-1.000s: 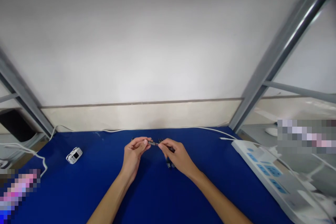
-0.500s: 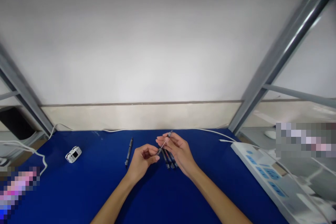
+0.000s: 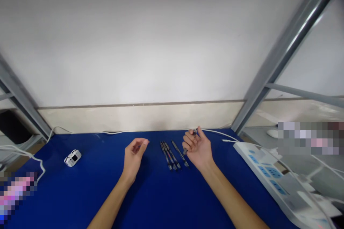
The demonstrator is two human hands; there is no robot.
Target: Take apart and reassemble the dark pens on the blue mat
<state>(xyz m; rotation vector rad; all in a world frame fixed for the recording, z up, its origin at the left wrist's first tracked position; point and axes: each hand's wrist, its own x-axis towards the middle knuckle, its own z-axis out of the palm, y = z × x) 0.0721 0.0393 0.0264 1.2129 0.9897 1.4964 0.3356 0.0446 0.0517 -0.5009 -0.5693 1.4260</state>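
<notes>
My right hand (image 3: 198,147) hovers over the blue table top (image 3: 80,193), right of centre, with its fingers curled round a dark pen (image 3: 191,136) that points down and to the left. Just left of it several dark pens (image 3: 168,155) lie side by side on the table. My left hand (image 3: 135,154) is further left, a short gap from the pens. Its fingers are loosely bent and apart, and nothing shows in them.
A small white device (image 3: 72,158) lies at the left. A white power strip (image 3: 271,177) with blue sockets runs along the right edge. A white cable (image 3: 161,131) follows the back edge under the wall. Grey metal posts (image 3: 271,71) rise at both sides.
My hands have drawn apart. The right hand moved right with the pen in it. The left hand let go and moved left, where it now covers the spot of a lone pen.
</notes>
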